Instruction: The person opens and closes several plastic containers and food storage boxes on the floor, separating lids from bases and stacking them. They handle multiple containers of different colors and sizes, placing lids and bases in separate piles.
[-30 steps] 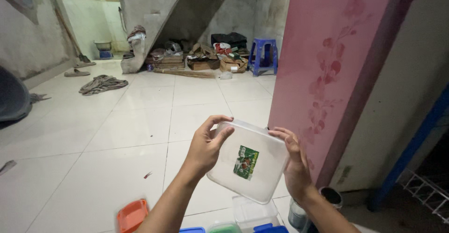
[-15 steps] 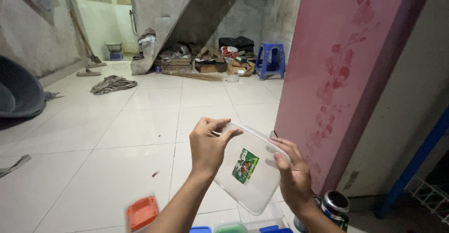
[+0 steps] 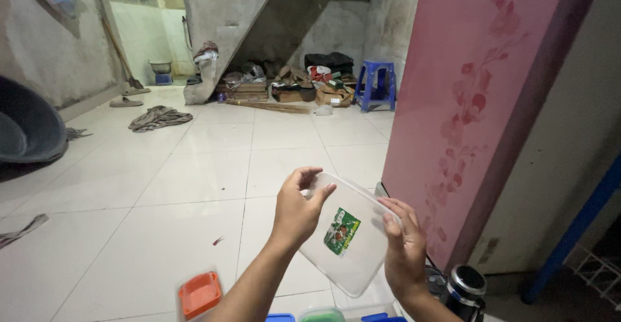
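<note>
an orange container (image 3: 199,294) sits low on the near floor at the left. the left hand (image 3: 295,211) pinches the clear plastic lid (image 3: 346,235) at its far left corner, the right hand (image 3: 405,251) curls round its right edge, lid tilted, above the tiles. a black flask (image 3: 467,287) stands near right.
</note>
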